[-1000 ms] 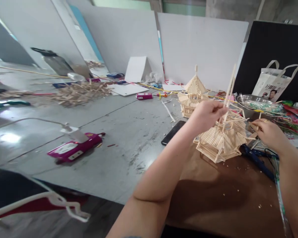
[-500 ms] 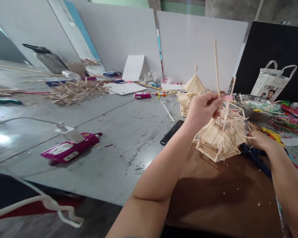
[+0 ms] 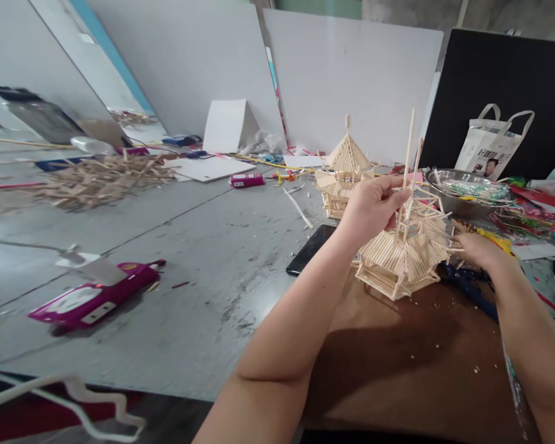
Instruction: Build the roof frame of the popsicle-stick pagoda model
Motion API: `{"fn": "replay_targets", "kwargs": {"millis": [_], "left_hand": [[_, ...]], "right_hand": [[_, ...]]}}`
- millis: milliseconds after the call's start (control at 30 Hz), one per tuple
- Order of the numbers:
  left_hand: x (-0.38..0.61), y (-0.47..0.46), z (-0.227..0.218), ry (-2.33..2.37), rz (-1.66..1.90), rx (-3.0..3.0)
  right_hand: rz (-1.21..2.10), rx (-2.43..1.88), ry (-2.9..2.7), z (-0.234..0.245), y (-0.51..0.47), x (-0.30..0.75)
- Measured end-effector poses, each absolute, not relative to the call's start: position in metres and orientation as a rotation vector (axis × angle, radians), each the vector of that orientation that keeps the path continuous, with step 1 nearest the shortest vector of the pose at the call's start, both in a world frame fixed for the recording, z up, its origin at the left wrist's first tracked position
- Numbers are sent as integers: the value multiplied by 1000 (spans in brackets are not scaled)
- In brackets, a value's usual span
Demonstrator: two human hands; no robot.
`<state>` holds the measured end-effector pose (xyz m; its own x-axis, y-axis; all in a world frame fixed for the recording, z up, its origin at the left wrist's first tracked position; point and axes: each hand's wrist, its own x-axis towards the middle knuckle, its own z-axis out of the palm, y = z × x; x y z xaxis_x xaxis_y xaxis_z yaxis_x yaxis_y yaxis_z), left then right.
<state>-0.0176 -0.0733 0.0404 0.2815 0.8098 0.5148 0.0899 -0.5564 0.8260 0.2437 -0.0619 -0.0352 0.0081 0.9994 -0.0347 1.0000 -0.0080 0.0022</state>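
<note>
My left hand is closed in a pinch around a thin wooden stick, which stands nearly upright above a pavilion model built of small sticks. Its lower end reaches down at the model's tiled-looking roof; whether it touches cannot be told. Another slim stick rises just behind it. At the model's right edge, my right hand has its fingers closed on the stick work, partly hidden. Below that hand lies a dark blue tool, perhaps a glue gun. A finished-looking stick pavilion stands behind.
A brown board lies under the model. Left of it are a black phone and a purple power strip. A metal bowl and a white bag stand back right. Loose sticks are piled left.
The stick in my left hand has swung from leaning left to leaning slightly right, and its top is lower. My right hand stays at the model's edge. The view has turned a little right.
</note>
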Motion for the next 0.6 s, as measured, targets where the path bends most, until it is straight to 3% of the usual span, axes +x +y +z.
{"fn": "replay_targets", "kwargs": {"millis": [133, 233, 400, 600], "left_hand": [[-17, -84, 43, 865, 1132, 1991], [-18, -89, 44, 897, 1053, 2066], [-20, -91, 46, 921, 975, 2138], [-25, -92, 49, 940, 917, 2191]], "right_hand": [[302, 2501, 2206, -1, -80, 240], [498, 2702, 2558, 24, -97, 218], [85, 2538, 3145, 52, -98, 170], [-351, 2424, 3311, 60, -71, 147]]}}
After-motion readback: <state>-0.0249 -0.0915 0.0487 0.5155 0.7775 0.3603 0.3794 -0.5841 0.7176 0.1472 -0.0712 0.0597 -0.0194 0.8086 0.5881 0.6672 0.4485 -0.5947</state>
